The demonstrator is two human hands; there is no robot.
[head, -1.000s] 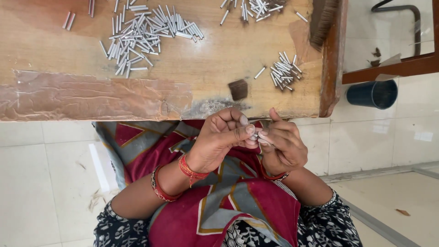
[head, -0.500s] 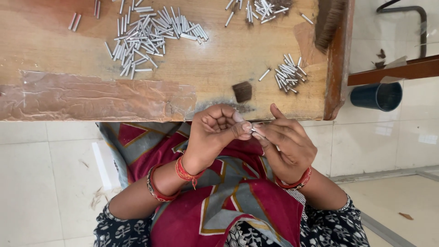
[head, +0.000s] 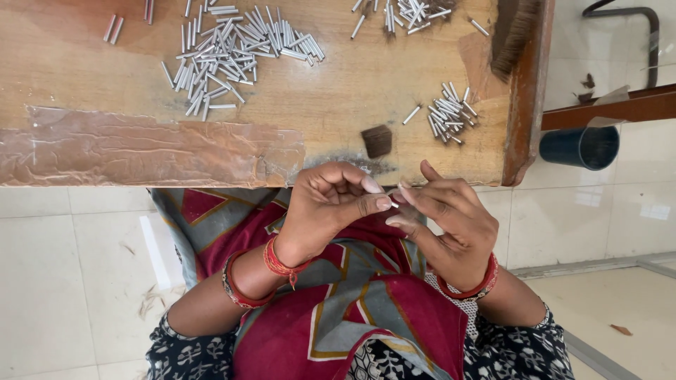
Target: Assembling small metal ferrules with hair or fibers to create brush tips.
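Small pale stick (head: 393,199), mostly hidden, sits pinched between both hands' fingertips just near the wooden table (head: 338,105) edge. Left hand (head: 331,211) and right hand (head: 447,222) meet, clamped on it. Silvery stick piles (head: 232,49) lie farther on the table. Dark cup (head: 581,146) stands right; its contents cannot be seen.

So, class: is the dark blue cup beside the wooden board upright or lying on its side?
Lying on its side. The dark blue cup shows its long wall, with its round end facing right beside the wooden board.
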